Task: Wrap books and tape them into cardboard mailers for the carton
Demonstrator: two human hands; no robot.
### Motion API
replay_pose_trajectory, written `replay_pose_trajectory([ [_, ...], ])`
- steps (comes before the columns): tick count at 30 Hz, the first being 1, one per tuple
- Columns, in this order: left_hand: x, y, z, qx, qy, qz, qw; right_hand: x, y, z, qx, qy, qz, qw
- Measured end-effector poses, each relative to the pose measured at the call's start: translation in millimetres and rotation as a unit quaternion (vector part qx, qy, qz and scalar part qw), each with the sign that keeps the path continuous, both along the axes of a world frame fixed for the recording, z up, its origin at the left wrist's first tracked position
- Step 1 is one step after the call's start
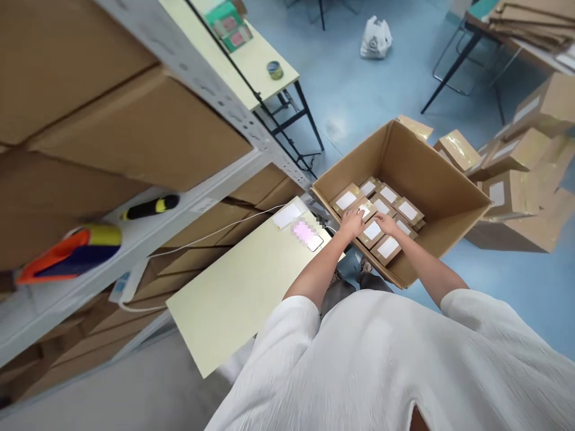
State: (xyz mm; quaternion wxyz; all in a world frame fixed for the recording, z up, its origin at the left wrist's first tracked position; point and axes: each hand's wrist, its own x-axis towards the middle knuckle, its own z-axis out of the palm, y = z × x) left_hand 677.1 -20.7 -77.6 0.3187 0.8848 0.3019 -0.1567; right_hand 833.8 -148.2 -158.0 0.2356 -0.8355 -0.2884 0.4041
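A large open cardboard box point(442, 179) holds several small brown boxes with white labels, laid side by side. Both my hands reach down into it. My left hand point(353, 221) rests on a small labelled box point(367, 208) near the left side, its fingers at the white label. Close by on the right, my right hand point(385, 224) touches the same group of boxes, beside another labelled box point(372, 230). The fingertips of both hands are too small to tell whether they grip anything.
A pale table point(229, 293) with a phone point(314, 242) stands at left, beside a shelf point(197, 203) of cartons with a tape dispenser point(76, 254). Stacked cartons point(512, 194) stand at right. A white plastic bag point(376, 39) lies on the floor.
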Motion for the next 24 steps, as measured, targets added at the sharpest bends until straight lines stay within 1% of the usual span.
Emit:
replay_pose_trajectory([
  [3, -33, 11, 15.6, 0.051, -0.039, 0.044, 0.997, -12, 32, 14.3, 0.073, -0.004, 0.025, 0.997],
  [5, -60, 18, 23.6, 0.086, -0.059, 0.073, 0.992, -25, 53, 24.7, 0.127, -0.008, 0.046, 0.991],
  [8, -108, 24, 31.6, 0.123, -0.077, 0.116, 0.983, -56, 80, 40.1, 0.197, -0.008, 0.082, 0.977],
  [10, -145, 26, 34.3, 0.134, -0.078, 0.146, 0.977, -83, 95, 49.3, 0.225, -0.004, 0.107, 0.969],
  [13, -207, 23, 35.8, 0.139, -0.067, 0.195, 0.969, -129, 110, 60.2, 0.233, -0.009, 0.142, 0.962],
  [16, -274, 11, 35.5, 0.139, -0.057, 0.237, 0.96, -180, 115, 65.4, 0.234, -0.017, 0.181, 0.955],
  [21, -387, -21, 34.5, 0.146, -0.06, 0.295, 0.942, -278, 112, 61.7, 0.225, -0.023, 0.247, 0.942],
  [24, -449, -40, 36.1, 0.151, -0.057, 0.342, 0.926, -345, 116, 59.4, 0.23, -0.014, 0.306, 0.924],
])
